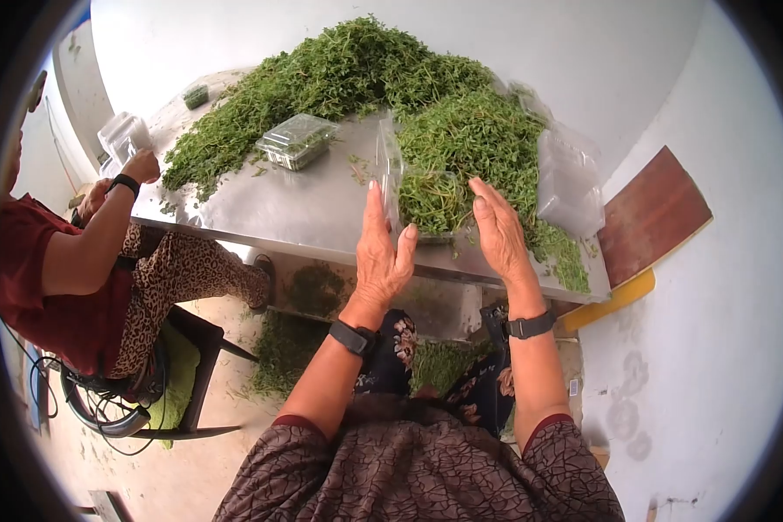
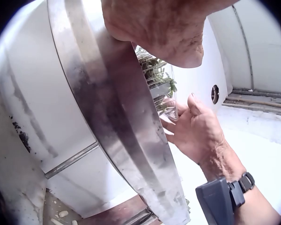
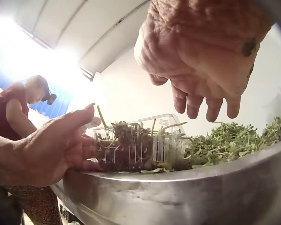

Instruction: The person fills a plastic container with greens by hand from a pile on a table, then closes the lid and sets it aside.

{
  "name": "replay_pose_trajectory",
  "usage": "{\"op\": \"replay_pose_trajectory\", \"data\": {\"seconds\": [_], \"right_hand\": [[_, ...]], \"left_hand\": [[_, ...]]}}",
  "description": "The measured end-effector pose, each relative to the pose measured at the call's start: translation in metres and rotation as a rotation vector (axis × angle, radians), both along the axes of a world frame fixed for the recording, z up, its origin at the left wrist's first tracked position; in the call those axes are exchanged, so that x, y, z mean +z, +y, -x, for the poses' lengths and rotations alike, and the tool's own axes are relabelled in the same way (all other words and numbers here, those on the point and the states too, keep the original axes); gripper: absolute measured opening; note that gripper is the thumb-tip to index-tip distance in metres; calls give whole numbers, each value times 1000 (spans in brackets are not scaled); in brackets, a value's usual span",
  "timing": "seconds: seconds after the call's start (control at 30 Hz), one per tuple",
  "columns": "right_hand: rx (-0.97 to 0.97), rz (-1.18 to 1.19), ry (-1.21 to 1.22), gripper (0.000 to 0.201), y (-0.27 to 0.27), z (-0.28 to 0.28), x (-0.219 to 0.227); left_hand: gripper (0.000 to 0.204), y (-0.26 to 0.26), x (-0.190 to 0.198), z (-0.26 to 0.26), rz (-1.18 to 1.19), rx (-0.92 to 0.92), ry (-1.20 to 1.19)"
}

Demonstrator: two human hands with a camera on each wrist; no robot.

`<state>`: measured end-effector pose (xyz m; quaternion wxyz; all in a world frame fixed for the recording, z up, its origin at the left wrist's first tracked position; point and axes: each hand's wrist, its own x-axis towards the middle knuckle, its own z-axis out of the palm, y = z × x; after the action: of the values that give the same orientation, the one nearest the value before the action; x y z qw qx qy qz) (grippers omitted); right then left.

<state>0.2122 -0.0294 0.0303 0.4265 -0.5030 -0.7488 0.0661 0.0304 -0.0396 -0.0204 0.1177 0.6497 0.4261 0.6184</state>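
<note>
Herbs hide the clear tray's [image 1: 426,202] floor. Left hand [image 1: 380,252], fingers straight, presses its near side; right hand [image 1: 498,228] hovers beside, relaxed and empty.

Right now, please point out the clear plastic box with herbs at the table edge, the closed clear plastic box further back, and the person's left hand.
clear plastic box with herbs [image 3: 131,147], right wrist view, front wall.
closed clear plastic box [image 1: 297,139], head view, lid.
left hand [image 1: 381,257], head view, back of hand.

place: herb packing workroom | signs: steel table [image 1: 261,209], heaped green herbs [image 1: 348,74], clear clamshell boxes [image 1: 297,139]
</note>
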Motion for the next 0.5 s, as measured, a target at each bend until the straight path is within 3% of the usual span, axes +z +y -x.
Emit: {"op": "replay_pose_trajectory", "data": {"seconds": [0.2,0.5], "right_hand": [[29,141,243,50,-17,-1,-16],[-6,129,289,50,-17,3,-34]], "left_hand": [[64,3,-2,1,-96,71,165],[50,4,-1,-5,-12,111,180]]}}
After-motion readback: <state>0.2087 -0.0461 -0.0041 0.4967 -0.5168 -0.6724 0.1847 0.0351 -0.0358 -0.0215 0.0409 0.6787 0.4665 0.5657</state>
